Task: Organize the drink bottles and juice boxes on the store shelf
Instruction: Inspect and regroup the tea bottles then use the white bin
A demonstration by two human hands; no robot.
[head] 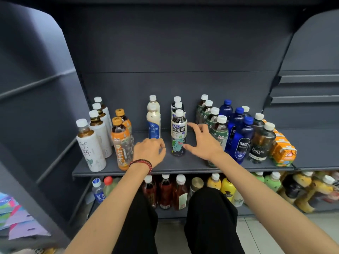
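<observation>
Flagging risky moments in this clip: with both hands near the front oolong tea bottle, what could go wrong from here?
1. The right hand is spread open beside the oolong tea bottle; a loose grasp could tip it into the two bottles behind it.
2. The right forearm crosses in front of the green-label bottle, which stands near the shelf front edge; a sideways sweep might knock it off.

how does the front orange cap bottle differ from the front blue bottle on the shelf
The orange-cap bottle is clear with an orange label; the blue bottle is solid blue with a dark label. The orange-cap bottle stands toward the left, the blue bottle toward the right. Both stand upright.
</observation>
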